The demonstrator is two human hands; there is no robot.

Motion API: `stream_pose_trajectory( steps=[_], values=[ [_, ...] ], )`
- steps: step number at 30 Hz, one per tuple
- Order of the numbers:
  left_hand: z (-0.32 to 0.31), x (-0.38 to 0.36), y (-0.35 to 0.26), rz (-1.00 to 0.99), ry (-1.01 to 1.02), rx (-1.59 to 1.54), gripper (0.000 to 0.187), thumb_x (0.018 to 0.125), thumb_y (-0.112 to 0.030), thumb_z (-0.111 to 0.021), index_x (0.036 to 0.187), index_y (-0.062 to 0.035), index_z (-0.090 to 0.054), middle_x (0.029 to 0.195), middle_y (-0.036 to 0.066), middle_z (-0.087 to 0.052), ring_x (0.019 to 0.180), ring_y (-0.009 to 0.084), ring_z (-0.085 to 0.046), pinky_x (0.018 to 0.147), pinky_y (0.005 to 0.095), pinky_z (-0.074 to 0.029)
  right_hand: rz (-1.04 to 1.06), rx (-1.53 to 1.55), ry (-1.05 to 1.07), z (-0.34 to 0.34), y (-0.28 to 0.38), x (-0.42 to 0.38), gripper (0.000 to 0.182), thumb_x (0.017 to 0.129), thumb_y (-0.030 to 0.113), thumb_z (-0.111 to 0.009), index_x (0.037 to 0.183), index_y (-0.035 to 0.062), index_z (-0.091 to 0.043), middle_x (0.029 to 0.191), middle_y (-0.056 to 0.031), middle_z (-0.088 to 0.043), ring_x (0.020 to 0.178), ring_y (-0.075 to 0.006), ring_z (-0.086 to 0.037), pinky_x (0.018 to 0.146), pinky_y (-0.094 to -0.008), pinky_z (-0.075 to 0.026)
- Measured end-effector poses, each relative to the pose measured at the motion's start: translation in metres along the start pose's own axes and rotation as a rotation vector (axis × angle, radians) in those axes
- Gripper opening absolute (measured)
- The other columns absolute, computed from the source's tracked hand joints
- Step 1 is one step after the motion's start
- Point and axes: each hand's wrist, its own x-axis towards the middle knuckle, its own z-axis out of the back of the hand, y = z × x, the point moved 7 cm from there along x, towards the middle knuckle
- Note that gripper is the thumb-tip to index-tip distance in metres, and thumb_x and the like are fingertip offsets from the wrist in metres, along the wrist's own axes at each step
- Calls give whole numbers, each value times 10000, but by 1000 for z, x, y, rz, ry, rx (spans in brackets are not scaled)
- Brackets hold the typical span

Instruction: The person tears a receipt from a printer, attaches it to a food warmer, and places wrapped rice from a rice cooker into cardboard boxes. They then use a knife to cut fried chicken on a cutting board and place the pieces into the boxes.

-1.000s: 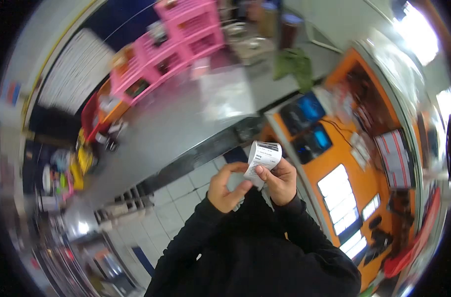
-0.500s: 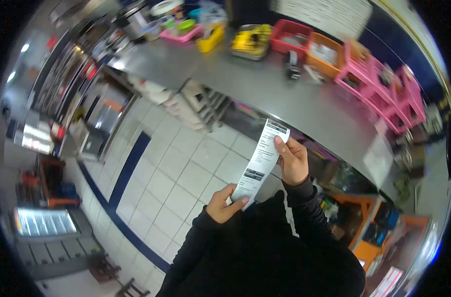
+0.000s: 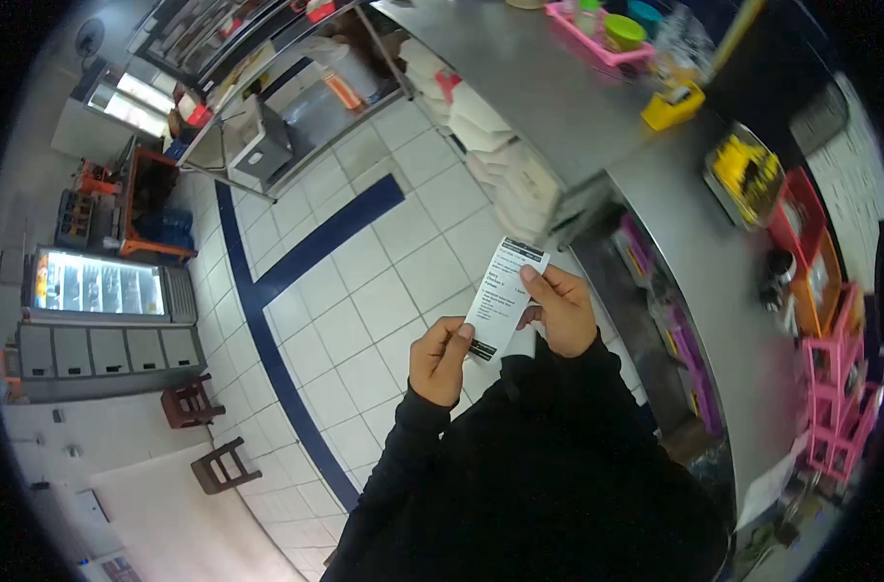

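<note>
Between my two hands is a white printed receipt [image 3: 497, 303] with black header bands and small lines of text. My left hand [image 3: 442, 361] pinches its lower left edge, thumb on top. My right hand [image 3: 561, 308] grips the upper right side with the thumb lying on the print. The lower part of the paper folds back behind my fingers, partly hidden. I hold it in front of my black sleeves and chest, above the tiled floor.
A steel counter [image 3: 694, 262] runs along the right, bearing a metal tray of yellow things [image 3: 745, 175], a red bin [image 3: 799, 215] and pink baskets [image 3: 835, 388]. Left stand a lit display fridge [image 3: 100, 283] and wooden stools [image 3: 226, 468]. White tiles with blue stripes cover the floor [image 3: 364, 310].
My view has turned left, so the counter now lies at the right. My left hand has moved up the receipt, nearer my right hand, and the lower end is folded back.
</note>
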Motion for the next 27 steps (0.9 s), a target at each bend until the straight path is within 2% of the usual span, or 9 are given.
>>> stream_pose_trajectory(
  steps=[5, 7, 8, 10, 14, 17, 18, 23, 27],
  values=[
    [75, 89, -29, 12, -234, 18, 181, 926, -123, -523, 910, 35, -610, 759, 21, -601, 721, 74, -510, 687, 227, -420, -94, -106, 161, -81, 15, 132, 332, 925, 244, -562, 1151, 2, -592, 1046, -91, -622, 889, -131, -601, 643, -264, -517],
    [111, 114, -40, 16, -332, 48, 174, 916, -117, -525, 888, 34, -608, 761, 18, -594, 724, 80, -504, 697, 228, -415, 521, -485, -51, -121, 58, 175, 398, 896, 293, -586, 1192, 28, -570, 1283, -181, -487, 1155, -258, -490, 928, -388, -440],
    [129, 125, -46, -14, -376, 48, 180, 919, -120, -522, 897, 36, -609, 733, 18, -592, 702, 69, -500, 662, 223, -414, 504, -494, 16, -143, 64, 199, 398, 896, 293, -586, 1192, 28, -570, 1283, -181, -487, 1155, -258, -490, 928, -388, -440],
    [164, 145, -55, -49, -478, 27, 186, 922, -123, -519, 906, 38, -611, 705, 19, -590, 681, 59, -496, 627, 219, -414, 893, -977, 419, -213, 84, 225, 444, 864, 360, -599, 1197, 68, -570, 1412, -210, -337, 1335, -360, -275, 1084, -528, -189],
    [226, 192, -56, -14, -469, 7, 179, 917, -113, -513, 897, 35, -610, 681, 8, -573, 659, 54, -482, 607, 219, -403, 685, -1175, 1348, -308, 21, 275, 419, 834, 434, -607, 1091, 103, -614, 1376, -149, -424, 1364, -376, -245, 1033, -693, -43],
    [274, 237, -56, -27, -423, 34, 165, 899, -110, -524, 876, 27, -614, 649, 29, -567, 615, 70, -496, 570, 234, -400, 533, -1163, 1557, -352, -20, 326, 307, 790, 368, -689, 960, 121, -625, 1255, -90, -539, 1334, -324, -336, 1050, -659, -42],
    [288, 253, -61, -33, -378, 106, 158, 887, -108, -528, 861, 23, -613, 644, 51, -573, 598, 89, -515, 555, 246, -406, 573, -1109, 1522, -367, -21, 343, 275, 777, 355, -705, 887, 120, -614, 1092, -58, -612, 1198, -266, -495, 1057, -649, -84],
    [363, 352, -79, -93, -154, 355, 121, 832, -113, -537, 831, -30, -626, 652, 142, -597, 566, 251, -596, 539, 320, -450, 320, -1282, 1565, -419, -40, 437, 213, 807, 306, -675, 917, 126, -650, 848, -58, -660, 826, -229, -620, 1080, -522, -223],
    [407, 437, -80, -101, 17, 331, 157, 855, -112, -519, 879, 15, -609, 652, 62, -593, 604, 122, -564, 586, 276, -458, 421, -1187, 1427, -449, -26, 505, 156, 835, 282, -641, 868, 135, -682, 724, -40, -659, 746, -228, -630, 1008, -467, -352]
  ],
)
